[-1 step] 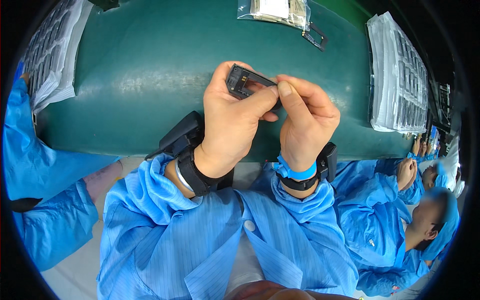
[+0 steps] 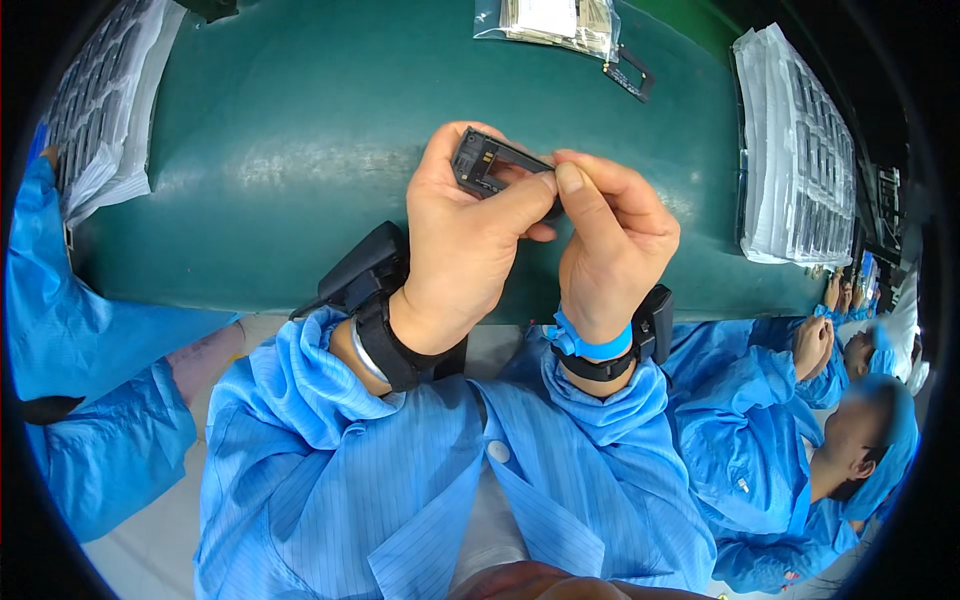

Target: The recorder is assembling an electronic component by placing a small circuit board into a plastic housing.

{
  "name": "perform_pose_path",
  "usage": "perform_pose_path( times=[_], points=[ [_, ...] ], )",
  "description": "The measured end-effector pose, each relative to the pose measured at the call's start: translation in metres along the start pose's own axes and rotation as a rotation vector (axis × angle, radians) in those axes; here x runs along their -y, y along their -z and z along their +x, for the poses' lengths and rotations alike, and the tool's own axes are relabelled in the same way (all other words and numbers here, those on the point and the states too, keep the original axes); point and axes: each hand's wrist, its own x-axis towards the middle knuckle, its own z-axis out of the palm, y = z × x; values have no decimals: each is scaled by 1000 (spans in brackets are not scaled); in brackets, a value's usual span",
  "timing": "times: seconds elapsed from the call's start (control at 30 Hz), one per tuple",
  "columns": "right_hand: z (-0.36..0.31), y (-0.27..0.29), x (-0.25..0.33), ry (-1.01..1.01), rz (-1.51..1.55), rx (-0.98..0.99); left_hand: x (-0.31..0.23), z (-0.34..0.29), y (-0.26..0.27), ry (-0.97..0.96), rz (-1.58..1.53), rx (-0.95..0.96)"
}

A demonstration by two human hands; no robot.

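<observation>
A small black plastic frame (image 2: 478, 165) with a rectangular opening and gold contacts is held tilted above the green table. My left hand (image 2: 465, 225) is closed round it, thumb along its near edge and fingers behind. At the frame's right end, my right hand (image 2: 612, 222) pinches with thumb and forefinger. Those fingertips cover that end, so any smaller part between them is hidden. Another black frame-shaped piece (image 2: 630, 75) lies on the table farther off, beside a clear plastic bag (image 2: 600, 40) of flat pale pieces.
Stacked clear trays (image 2: 795, 150) of parts stand at the right, and more trays (image 2: 110, 110) at the left. The green table (image 2: 300, 230) ends just before my body. People in blue smocks sit close on both sides, a sleeve (image 2: 740, 370) at my right.
</observation>
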Motion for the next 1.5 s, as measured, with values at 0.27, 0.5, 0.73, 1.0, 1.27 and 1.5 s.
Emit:
perform_pose_path(
  times=[0.27,0.5,0.73,1.0,1.27,1.5],
  points=[
    [3,-3,3,-11,17,6,1,5,-1,-52,11,15],
    [5,-9,5,-15,30,-2,-3,7,1,-77,-28,35],
    [4,-10,3,-35,44,-12,-2,10,1,-94,-9,25],
    [9,4,-2,-77,47,-14,-8,13,5,-50,148,88],
    [11,8,-3,-83,3,67,-21,11,18,7,237,127],
    [8,1,-3,-106,24,77,-23,19,27,51,145,130]
  ],
)
